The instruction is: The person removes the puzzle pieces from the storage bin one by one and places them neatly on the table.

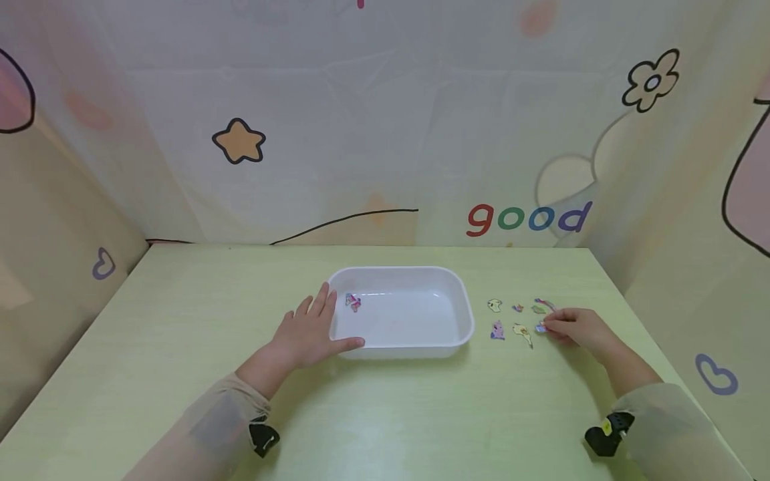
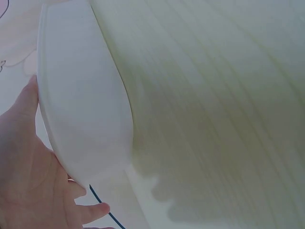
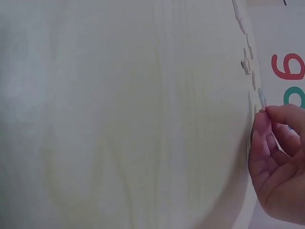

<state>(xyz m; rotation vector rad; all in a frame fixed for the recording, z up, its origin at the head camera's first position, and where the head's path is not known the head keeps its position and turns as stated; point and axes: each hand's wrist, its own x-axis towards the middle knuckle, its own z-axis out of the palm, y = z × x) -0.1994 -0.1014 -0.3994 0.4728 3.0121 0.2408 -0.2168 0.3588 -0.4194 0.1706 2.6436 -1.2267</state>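
A white rectangular tray (image 1: 403, 351) stands on the table. My left hand (image 1: 309, 331) rests against its left end, fingers spread along the rim and thumb over the front edge; the left wrist view shows the hand (image 2: 33, 162) beside the tray wall (image 2: 86, 95). Inside the tray, at the left, lies a small pink-and-purple cutout (image 1: 353, 302). Right of the tray, my right hand (image 1: 577, 327) pinches a small flat bluish cutout (image 1: 541, 328) between thumb and fingertips. The right wrist view has this cutout (image 3: 262, 98) tilted up from the table at the fingertips.
Several small cutouts lie in loose rows between tray and right hand, among them a purple one (image 1: 497, 331), a yellowish one with a tail (image 1: 522, 332) and a pale one (image 1: 494, 305). Printed cloth (image 1: 385, 147) hangs behind the table (image 1: 180, 321) and at both sides.
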